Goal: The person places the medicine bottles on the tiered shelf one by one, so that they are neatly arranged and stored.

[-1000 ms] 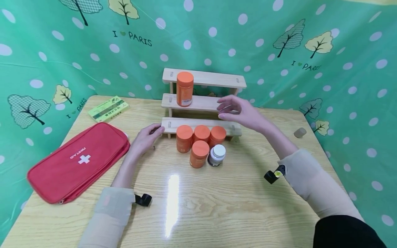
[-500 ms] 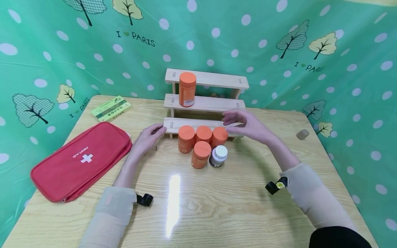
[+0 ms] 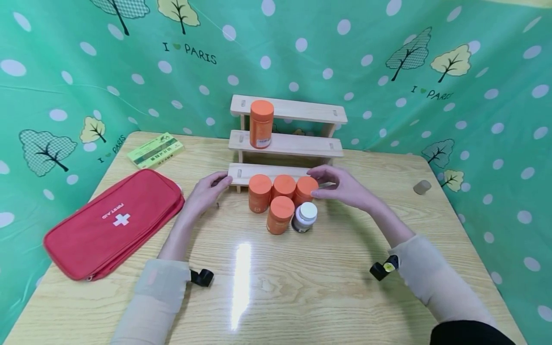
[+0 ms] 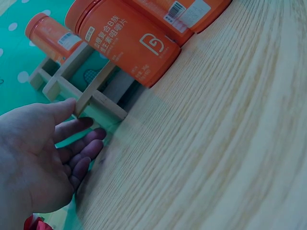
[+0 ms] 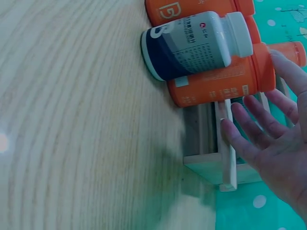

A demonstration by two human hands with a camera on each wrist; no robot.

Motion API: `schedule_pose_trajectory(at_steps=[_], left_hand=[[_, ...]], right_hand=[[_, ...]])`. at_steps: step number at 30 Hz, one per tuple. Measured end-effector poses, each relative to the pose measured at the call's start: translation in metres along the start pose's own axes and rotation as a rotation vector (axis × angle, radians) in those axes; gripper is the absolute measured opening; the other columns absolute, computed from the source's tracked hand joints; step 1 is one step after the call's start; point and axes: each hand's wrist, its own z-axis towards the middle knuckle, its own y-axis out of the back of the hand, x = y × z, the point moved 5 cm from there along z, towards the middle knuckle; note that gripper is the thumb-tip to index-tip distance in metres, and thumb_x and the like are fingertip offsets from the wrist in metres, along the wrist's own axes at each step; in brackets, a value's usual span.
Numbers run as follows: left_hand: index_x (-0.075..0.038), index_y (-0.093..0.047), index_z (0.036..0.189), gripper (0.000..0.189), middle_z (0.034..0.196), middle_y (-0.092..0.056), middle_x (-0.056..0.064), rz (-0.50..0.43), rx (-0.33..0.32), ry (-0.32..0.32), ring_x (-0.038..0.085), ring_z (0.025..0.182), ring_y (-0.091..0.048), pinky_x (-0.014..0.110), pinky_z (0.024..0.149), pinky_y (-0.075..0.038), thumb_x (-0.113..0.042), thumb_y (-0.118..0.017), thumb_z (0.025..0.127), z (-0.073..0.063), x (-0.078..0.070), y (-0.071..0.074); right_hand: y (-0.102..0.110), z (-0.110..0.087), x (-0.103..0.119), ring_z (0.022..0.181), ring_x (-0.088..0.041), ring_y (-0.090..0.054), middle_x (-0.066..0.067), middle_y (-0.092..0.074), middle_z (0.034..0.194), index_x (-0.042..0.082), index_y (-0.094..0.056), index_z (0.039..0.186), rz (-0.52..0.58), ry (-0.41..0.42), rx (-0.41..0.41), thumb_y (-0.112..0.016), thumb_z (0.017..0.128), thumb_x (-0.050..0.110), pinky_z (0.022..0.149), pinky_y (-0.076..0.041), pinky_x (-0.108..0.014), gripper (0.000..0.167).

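We saw a matt wooden rack (image 3: 297, 144), smooth plastic bottles (image 3: 279, 218), a glossy wood-grained table (image 3: 323, 282), a cloth pouch (image 3: 108, 235) at left and a creased, faintly shiny curtain (image 3: 254, 45) on the far side.

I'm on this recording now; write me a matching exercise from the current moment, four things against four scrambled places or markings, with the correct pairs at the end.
Things
1. Left hand
2. Right hand
3. Red bag
4. White-capped bottle

Places or markings
A. At the lid of the rightmost orange bottle
B. Upright on the table, beside the front orange bottle
C. At the left end of the lowest shelf
D. Marked with a white cross

Pairs: 1-C, 2-A, 3-D, 4-B
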Motion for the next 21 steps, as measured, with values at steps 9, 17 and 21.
schedule_pose_trajectory(at_steps=[9,17,21], left_hand=[[-0.008,-0.045,0.155,0.067,0.161,-0.044,0.019,0.003,0.007,0.014,0.037,0.153,-0.036,0.053,0.127,-0.029,-0.052,-0.051,0.106,0.0001,0.0016,0.0],[-0.008,-0.045,0.155,0.066,0.161,-0.044,0.018,-0.006,0.01,0.02,0.037,0.153,-0.036,0.053,0.128,-0.028,-0.052,-0.051,0.106,0.0003,0.0018,-0.0004],[-0.008,-0.045,0.155,0.066,0.16,-0.045,0.018,-0.008,0.01,0.019,0.037,0.153,-0.036,0.053,0.128,-0.028,-0.051,-0.051,0.106,-0.0001,0.0015,-0.0003]], right_hand=[[-0.0045,-0.003,-0.0014,0.124,-0.025,-0.059,-0.006,-0.064,0.136,0.017,-0.058,0.142,0.014,0.001,0.008,-0.079,0.092,0.027,0.109,-0.053,-0.049,0.056],[-0.0068,-0.0026,-0.0038,0.121,-0.024,-0.061,-0.006,-0.065,0.131,0.018,-0.06,0.14,0.038,0.014,0.014,-0.082,0.09,0.025,0.107,-0.055,-0.044,0.055],[-0.0087,-0.0023,-0.0041,0.121,-0.024,-0.061,-0.006,-0.066,0.131,0.017,-0.061,0.139,0.052,0.023,0.009,-0.083,0.088,0.022,0.107,-0.055,-0.045,0.055]])
